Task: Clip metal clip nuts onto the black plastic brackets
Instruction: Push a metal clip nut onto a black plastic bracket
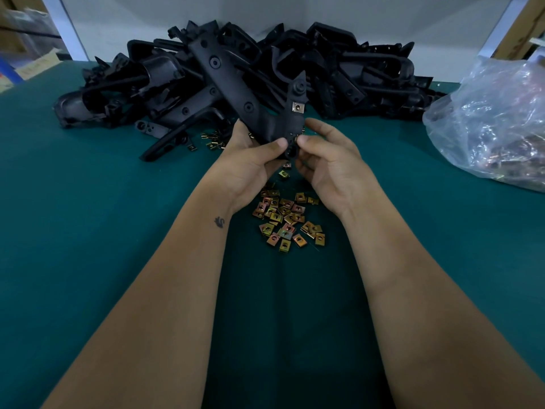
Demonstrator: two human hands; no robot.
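Above the green table (88, 231), both hands hold one black bracket (236, 93) aloft.
Left hand (250, 163) grips its lower end; right hand (330, 163) pinches the edge at 3 o'clock. One clip nut (298, 107) sits fitted; loose clip nuts (287, 222) lie at 6 o'clock, bracket pile (339, 75) at 12, plastic bag (495, 128) at 3.

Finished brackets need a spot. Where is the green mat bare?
The green mat is bare left of the left hand, below the heap of black plastic brackets, and between the right hand and clear plastic bag. The loose metal clip nuts crowd the middle.
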